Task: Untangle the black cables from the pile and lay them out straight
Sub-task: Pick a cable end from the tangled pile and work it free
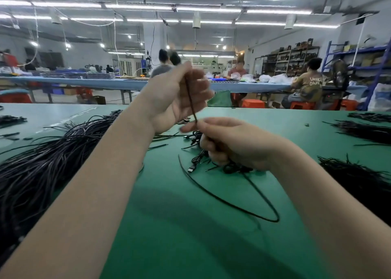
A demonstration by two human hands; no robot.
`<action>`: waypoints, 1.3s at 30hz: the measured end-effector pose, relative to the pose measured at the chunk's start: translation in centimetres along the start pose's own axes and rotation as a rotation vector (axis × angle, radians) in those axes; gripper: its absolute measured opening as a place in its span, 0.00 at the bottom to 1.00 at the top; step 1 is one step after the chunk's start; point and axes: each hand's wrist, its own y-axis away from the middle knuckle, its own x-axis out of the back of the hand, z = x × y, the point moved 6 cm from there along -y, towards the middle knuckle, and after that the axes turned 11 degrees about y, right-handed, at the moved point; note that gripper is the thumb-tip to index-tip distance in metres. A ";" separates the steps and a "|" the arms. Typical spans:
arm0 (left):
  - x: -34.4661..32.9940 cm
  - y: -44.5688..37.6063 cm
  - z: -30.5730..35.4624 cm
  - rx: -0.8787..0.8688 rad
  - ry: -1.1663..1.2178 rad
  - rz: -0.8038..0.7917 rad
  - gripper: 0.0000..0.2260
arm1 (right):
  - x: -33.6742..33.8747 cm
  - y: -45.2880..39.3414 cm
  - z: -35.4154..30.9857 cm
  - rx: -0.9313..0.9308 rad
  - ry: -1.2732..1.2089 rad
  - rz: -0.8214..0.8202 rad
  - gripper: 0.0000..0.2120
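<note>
Far left of the grip, 1 big bundle (pixel 42 168) of black cables lies across the green table (pixel 169 226), its strands too many to count. A smaller dark heap (pixel 11 119) sits beyond it near the table's left edge.

The left hand (pixel 177 97) is raised above the table, palm toward the camera, fingers curled around 1 cable (pixel 191 101) that runs taut down from its fingertips. The image is blurred here, so the exact pinch point is unclear.

Just below and right, the right hand (pixel 232 143) grasps the lower end of that same stretch between thumb and forefinger, its other fingers curled over a small tangle (pixel 198 149) of cables resting on the table beneath it. 1 connector plug (pixel 191 169) shows at the tangle's lower left. From under this hand 1 long loop (pixel 243 206) trails toward the camera and bends back.

Right of the grip, 3 more dark piles (pixel 364 130) lie along the table's right side, well apart from the hands.

Beyond, at least 3 people (pixel 306 82) sit at a long blue bench (pixel 95 82).
</note>
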 end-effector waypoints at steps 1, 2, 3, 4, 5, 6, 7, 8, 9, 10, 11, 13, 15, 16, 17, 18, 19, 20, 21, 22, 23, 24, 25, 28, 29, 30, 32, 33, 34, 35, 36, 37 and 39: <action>0.0 0.1 0.4 0.011 0.134 -0.031 0.17 | -0.7 0.1 0.7 -0.023 -0.008 -0.101 0.13; -0.4 0.4 0.8 0.051 0.281 -0.112 0.18 | -1.1 0.2 1.4 -0.044 -0.003 -0.164 0.13; -1.0 1.0 1.2 0.113 0.395 -0.244 0.18 | -1.1 0.2 2.0 -0.064 0.011 -0.168 0.14; -1.7 1.7 1.5 0.184 0.418 -0.380 0.19 | -0.5 0.2 2.4 -0.084 0.017 -0.116 0.15; -2.0 2.5 1.3 0.242 0.324 -0.493 0.19 | 0.6 0.1 2.4 -0.095 0.010 -0.019 0.16; -1.9 3.0 0.8 0.281 0.130 -0.557 0.19 | 1.9 0.2 2.2 -0.098 -0.015 0.098 0.18; -1.6 3.1 -0.2 0.318 -0.117 -0.582 0.19 | 3.2 0.5 1.7 -0.087 -0.049 0.207 0.18; -1.1 3.0 -1.4 0.371 -0.342 -0.585 0.19 | 4.2 0.8 1.0 -0.056 -0.072 0.288 0.18; -0.7 2.8 -2.4 0.421 -0.481 -0.565 0.19 | 4.8 1.1 0.2 -0.013 -0.078 0.336 0.17; -0.6 2.5 -3.1 0.428 -0.516 -0.521 0.18 | 4.9 1.2 -0.6 0.035 -0.082 0.350 0.16; -0.6 1.8 -3.3 0.384 -0.461 -0.436 0.18 | 4.5 1.2 -1.3 0.080 -0.099 0.336 0.16; -0.4 0.5 -2.7 0.242 -0.196 -0.223 0.18 | 3.0 0.8 -2.0 0.149 -0.150 0.260 0.15; -0.2 -0.3 -1.5 0.098 0.047 -0.149 0.20 | 1.1 0.0 -1.5 0.164 -0.191 0.124 0.15; -0.3 -0.4 -0.8 0.033 0.132 -0.142 0.20 | 0.1 -0.3 -0.8 0.141 -0.198 0.029 0.15; -0.2 -0.3 0.0 -0.020 0.207 -0.152 0.20 | -0.6 -0.5 0.2 0.102 -0.185 -0.060 0.15; -0.4 0.1 0.9 -0.045 0.273 -0.193 0.20 | -1.1 -0.6 1.3 0.055 -0.138 -0.118 0.15; -0.7 0.7 1.7 -0.043 0.303 -0.264 0.20 | -0.9 -0.6 2.5 0.004 -0.057 -0.125 0.14; -1.0 1.6 2.1 -0.004 0.286 -0.353 0.21 | -0.3 -0.6 3.5 -0.044 0.040 -0.078 0.15; -1.3 2.4 2.1 0.062 0.205 -0.451 0.21 | 0.7 -0.6 4.1 -0.079 0.139 0.014 0.16; -1.5 3.0 1.7 0.147 0.064 -0.542 0.21 | 1.9 -0.5 4.1 -0.098 0.220 0.131 0.17; -1.4 3.4 0.7 0.237 -0.133 -0.590 0.21 | 3.1 -0.2 3.7 -0.097 0.270 0.251 0.18; -0.8 3.2 -0.6 0.320 -0.349 -0.579 0.21 | 4.2 0.0 3.0 -0.071 0.297 0.359 0.19; -0.3 2.9 -1.9 0.391 -0.501 -0.514 0.20 | 5.1 0.2 2.1 -0.023 0.314 0.442 0.19; 0.0 0.5 -3.6 0.317 -0.325 -0.180 0.18 | 5.2 0.2 -0.3 0.117 0.177 0.451 0.15; 0.1 -0.2 -3.5 0.236 -0.154 -0.090 0.18 | 4.4 0.0 -0.6 0.133 0.077 0.372 0.14; 0.2 -0.6 -3.1 0.169 0.007 -0.044 0.18 | 3.4 -0.2 -0.4 0.129 -0.005 0.272 0.14; 0.4 -1.1 -2.0 0.073 0.266 -0.068 0.19 | 1.1 -0.7 1.1 0.048 -0.058 0.066 0.14; 0.4 -0.9 -1.3 0.041 0.365 -0.116 0.19 | 0.0 -0.8 2.3 -0.015 -0.032 -0.028 0.14; 0.3 -0.5 -0.4 0.018 0.422 -0.169 0.18 | -0.8 -0.8 3.6 -0.075 0.007 -0.093 0.15; 0.4 0.0 0.3 0.007 0.417 -0.211 0.18 | -1.0 -0.9 4.9 -0.129 0.049 -0.106 0.15; 0.4 0.5 0.6 0.019 0.355 -0.251 0.17 | -0.5 -1.0 5.9 -0.184 0.090 -0.061 0.16; 0.5 0.9 0.7 0.055 0.252 -0.306 0.16 | 0.4 -0.9 6.4 -0.225 0.149 0.032 0.18; 0.6 1.5 -0.5 0.199 -0.075 -0.423 0.13 | 3.1 -0.5 6.2 -0.245 0.287 0.285 0.19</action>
